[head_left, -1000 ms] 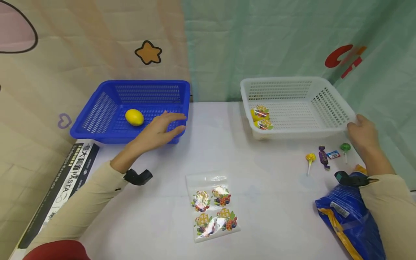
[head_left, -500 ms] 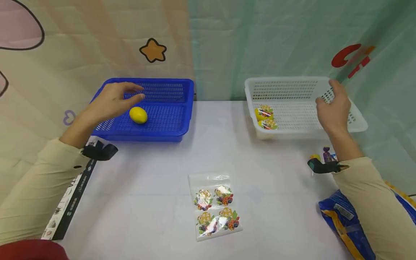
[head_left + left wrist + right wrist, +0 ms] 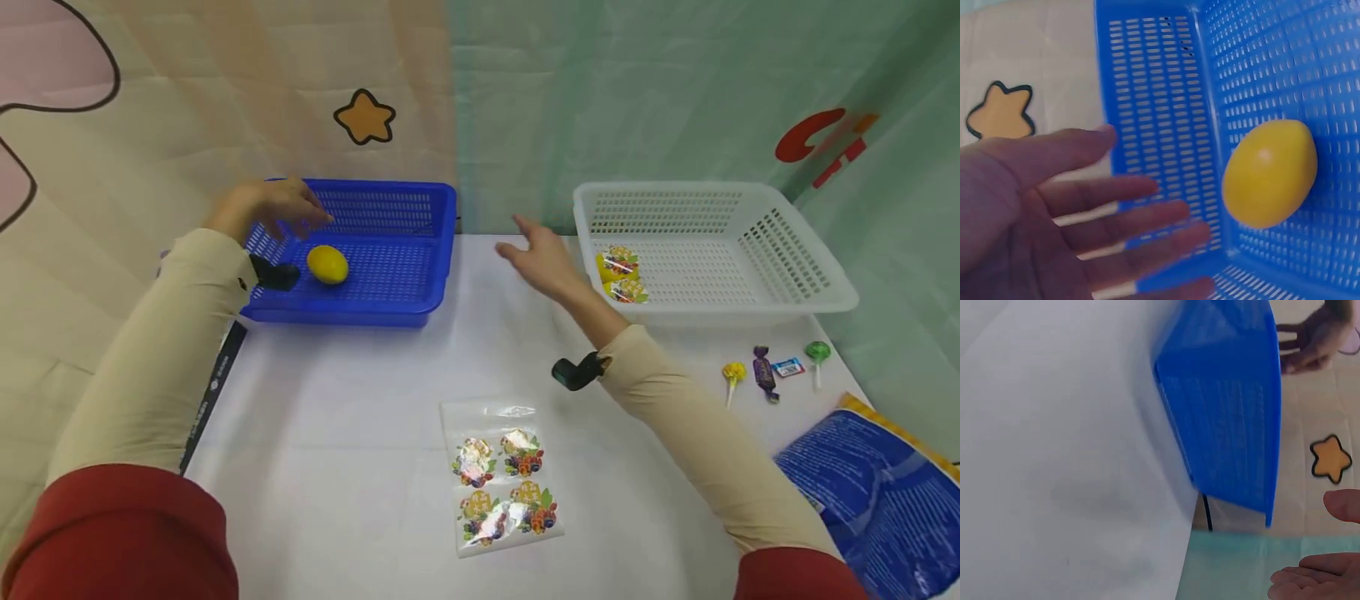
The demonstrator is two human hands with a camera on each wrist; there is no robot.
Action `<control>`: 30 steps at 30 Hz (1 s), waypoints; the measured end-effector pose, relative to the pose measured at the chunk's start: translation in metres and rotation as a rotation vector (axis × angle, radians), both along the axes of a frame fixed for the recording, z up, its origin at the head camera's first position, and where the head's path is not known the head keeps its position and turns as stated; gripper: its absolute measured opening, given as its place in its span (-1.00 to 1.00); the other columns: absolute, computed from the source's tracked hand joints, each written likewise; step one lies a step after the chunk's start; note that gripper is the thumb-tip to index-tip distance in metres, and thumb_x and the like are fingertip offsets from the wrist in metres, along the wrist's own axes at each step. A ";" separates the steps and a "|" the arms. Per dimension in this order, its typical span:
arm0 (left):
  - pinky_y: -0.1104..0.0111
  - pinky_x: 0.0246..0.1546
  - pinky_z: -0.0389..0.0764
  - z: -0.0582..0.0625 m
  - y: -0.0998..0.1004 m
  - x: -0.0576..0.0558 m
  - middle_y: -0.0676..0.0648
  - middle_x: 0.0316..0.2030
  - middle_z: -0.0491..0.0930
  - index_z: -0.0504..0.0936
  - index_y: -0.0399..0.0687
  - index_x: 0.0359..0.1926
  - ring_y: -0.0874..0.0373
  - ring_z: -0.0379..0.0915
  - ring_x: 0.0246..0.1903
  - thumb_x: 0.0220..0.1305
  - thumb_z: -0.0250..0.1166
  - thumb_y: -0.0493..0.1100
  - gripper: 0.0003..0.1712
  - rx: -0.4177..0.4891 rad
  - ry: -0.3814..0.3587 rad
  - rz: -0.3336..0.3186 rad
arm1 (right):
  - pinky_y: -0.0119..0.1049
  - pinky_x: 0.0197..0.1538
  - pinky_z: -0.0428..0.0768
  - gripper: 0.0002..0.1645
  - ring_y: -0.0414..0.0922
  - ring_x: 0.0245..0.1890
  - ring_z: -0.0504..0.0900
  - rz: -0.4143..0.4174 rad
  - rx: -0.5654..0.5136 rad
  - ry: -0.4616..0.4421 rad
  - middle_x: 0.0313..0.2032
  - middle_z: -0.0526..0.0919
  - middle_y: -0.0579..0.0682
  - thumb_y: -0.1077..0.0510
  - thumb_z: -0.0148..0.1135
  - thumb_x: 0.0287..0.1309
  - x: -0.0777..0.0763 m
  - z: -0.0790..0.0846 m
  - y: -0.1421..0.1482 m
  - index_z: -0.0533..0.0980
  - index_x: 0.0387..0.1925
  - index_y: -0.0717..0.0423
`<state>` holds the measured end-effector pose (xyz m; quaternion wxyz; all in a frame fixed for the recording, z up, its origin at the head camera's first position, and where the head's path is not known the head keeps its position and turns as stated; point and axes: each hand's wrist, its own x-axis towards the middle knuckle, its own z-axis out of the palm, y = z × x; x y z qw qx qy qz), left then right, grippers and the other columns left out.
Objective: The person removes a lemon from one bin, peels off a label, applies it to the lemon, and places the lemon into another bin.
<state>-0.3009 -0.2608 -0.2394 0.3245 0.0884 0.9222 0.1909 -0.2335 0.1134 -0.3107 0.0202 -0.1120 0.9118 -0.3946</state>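
My left hand (image 3: 279, 207) hangs over the back left of the blue basket (image 3: 345, 318), fingers extended and holding nothing. A yellow lemon (image 3: 327, 264) lies in that basket just below the hand; the left wrist view shows the lemon (image 3: 1270, 174) apart from the fingers (image 3: 1141, 225). Between the two baskets is my right hand (image 3: 546, 260), with nothing in it, thumb and index finger spread apart and pointing toward the blue basket. In the right wrist view the blue basket's end wall (image 3: 1222, 431) faces this hand (image 3: 1316, 575).
A white basket (image 3: 720, 310) at right holds two yellow items under fruit-print film (image 3: 624, 289). Front centre lies a clear fruit-print sheet (image 3: 504, 479). Lollipops (image 3: 733, 372), a purple-wrapped candy (image 3: 765, 375) and a blue bag (image 3: 885, 492) are at right. A black box (image 3: 213, 383) lies under the left arm.
My right hand has left the white basket's right end and swung left to the gap between the baskets. My left hand has gone from the blue basket's right side to its back left.
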 end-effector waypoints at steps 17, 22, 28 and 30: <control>-0.10 0.26 0.33 -0.037 0.003 -0.007 -0.54 0.38 -0.04 0.03 -0.50 0.43 -0.49 0.00 0.33 0.48 0.10 -0.19 -0.30 0.041 -0.179 0.131 | -0.18 0.46 0.12 0.05 -0.05 0.48 0.08 0.095 -0.121 -0.068 0.48 0.12 0.09 -0.02 0.36 0.22 0.015 -0.027 -0.074 -0.01 0.52 0.21; -0.20 0.31 0.17 -0.049 -0.007 -0.009 -0.53 0.40 -0.05 0.03 -0.43 0.46 -0.49 -0.02 0.33 0.47 0.11 -0.23 -0.29 -0.041 -0.108 0.022 | -0.22 0.47 0.10 0.05 -0.07 0.48 0.06 0.109 -0.140 -0.061 0.49 0.10 0.08 -0.03 0.35 0.23 0.016 -0.029 -0.072 -0.02 0.52 0.21; -0.19 0.35 0.07 -0.057 -0.015 -0.010 -0.53 0.43 -0.23 -0.11 -0.31 0.51 -0.48 -0.16 0.38 0.48 0.11 -0.21 -0.21 0.044 -0.181 0.029 | -0.24 0.47 0.07 0.05 -0.10 0.49 0.02 0.108 -0.161 -0.060 0.50 0.08 0.06 -0.02 0.34 0.24 0.018 -0.031 -0.072 -0.04 0.52 0.20; -0.18 0.35 0.08 -0.059 -0.016 -0.010 -0.51 0.44 -0.29 -0.13 -0.27 0.52 -0.48 -0.23 0.39 0.48 0.11 -0.21 -0.20 0.076 -0.204 0.053 | -0.23 0.47 0.06 0.06 -0.09 0.49 0.01 0.105 -0.167 -0.066 0.50 0.06 0.06 -0.02 0.34 0.24 0.018 -0.031 -0.072 -0.05 0.52 0.21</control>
